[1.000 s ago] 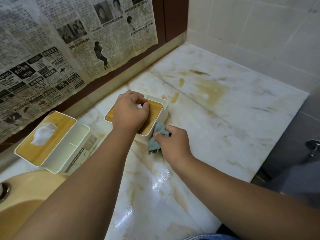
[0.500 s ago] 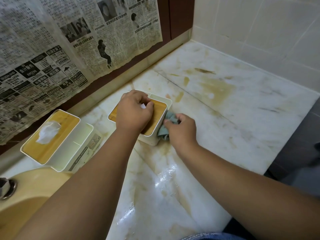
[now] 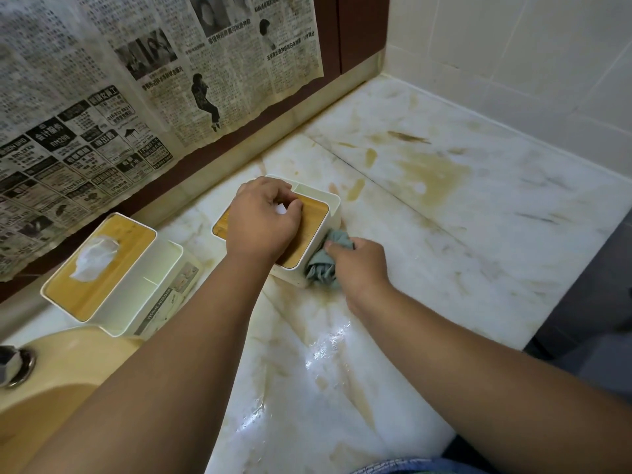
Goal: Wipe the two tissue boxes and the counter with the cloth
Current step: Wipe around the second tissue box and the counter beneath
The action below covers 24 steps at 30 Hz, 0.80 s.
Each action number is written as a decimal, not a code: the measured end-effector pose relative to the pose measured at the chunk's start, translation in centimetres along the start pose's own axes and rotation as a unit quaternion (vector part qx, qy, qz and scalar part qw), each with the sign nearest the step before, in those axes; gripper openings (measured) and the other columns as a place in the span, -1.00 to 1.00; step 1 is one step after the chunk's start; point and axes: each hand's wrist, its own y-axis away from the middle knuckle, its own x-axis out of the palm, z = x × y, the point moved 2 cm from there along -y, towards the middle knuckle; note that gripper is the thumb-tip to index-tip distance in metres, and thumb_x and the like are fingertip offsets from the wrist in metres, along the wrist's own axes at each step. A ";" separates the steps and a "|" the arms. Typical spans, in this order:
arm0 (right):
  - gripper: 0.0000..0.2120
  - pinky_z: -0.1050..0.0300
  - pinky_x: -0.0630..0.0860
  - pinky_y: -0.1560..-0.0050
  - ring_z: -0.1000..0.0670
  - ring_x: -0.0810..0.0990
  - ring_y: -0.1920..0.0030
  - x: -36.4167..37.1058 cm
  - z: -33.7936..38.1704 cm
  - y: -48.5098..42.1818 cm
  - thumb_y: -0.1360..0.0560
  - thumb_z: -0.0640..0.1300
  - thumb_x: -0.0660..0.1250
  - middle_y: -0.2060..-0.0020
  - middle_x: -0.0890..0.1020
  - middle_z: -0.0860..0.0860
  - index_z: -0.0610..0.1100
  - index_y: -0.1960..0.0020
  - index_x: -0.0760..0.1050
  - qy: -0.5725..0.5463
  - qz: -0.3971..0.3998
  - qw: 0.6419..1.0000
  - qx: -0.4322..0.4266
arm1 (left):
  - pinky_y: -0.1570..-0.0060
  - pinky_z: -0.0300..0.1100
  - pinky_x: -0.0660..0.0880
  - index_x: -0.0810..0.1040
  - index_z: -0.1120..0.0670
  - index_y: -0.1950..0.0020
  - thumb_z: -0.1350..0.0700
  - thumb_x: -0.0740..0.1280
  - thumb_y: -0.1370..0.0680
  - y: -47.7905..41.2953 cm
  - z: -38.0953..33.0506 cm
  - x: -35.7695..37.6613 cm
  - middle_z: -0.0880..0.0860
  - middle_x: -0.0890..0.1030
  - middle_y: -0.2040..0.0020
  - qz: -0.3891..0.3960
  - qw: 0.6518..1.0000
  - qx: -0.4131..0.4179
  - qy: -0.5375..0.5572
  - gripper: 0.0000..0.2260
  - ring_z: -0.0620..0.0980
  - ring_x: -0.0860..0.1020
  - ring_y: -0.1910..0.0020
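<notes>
Two white tissue boxes with bamboo lids stand on the stained marble counter. My left hand lies on top of the nearer tissue box, fingers curled over its lid and its tissue slot. My right hand grips a crumpled grey-green cloth and presses it against that box's right side wall, low by the counter. The second tissue box sits to the left, a white tissue poking out of its lid, untouched.
A cream basin with a metal tap fitting lies at the lower left. Old newspaper covers the wall behind. White tiles close the right corner. A wet shine marks the counter near its front edge.
My right hand has slid the cloth back along the box's right side toward me, after moving it away half a second before. My left hand stays on the lid.
</notes>
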 end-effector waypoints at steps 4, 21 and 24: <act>-0.86 -0.23 0.67 0.03 -0.22 0.72 0.10 -0.5 2.3 -2.8 -0.46 -0.14 0.46 0.19 0.71 -0.19 -0.22 0.18 0.61 -0.008 -0.016 0.999 0.029 | -0.09 -0.24 0.36 0.67 -0.01 0.16 0.04 0.42 -0.45 0.0 -0.1 0.0 -0.15 0.65 -0.02 0.002 1.000 -0.001 -0.006 -0.94 -0.03 0.53 -0.11; -0.78 -0.17 0.70 0.16 -0.24 0.70 0.36 0.0 -0.4 1.6 -0.46 -0.22 0.42 0.32 0.69 -0.24 -0.35 -0.02 0.61 -0.040 0.138 0.981 0.130 | -0.20 0.00 0.48 0.65 -0.06 0.19 0.00 0.38 -0.41 0.0 0.0 0.0 -0.14 0.67 -0.02 0.002 1.000 -0.003 0.022 -0.93 -0.03 0.60 -0.09; -0.87 0.05 0.67 0.36 -0.19 0.68 0.41 -0.3 0.1 1.7 -0.51 -0.31 0.37 0.32 0.68 -0.24 -0.36 0.02 0.64 -0.070 0.141 0.974 0.162 | -0.19 0.00 0.49 0.64 -0.08 0.19 -0.01 0.37 -0.41 0.1 -0.1 0.0 -0.15 0.66 -0.02 0.003 1.000 -0.001 0.028 -0.93 -0.02 0.59 -0.09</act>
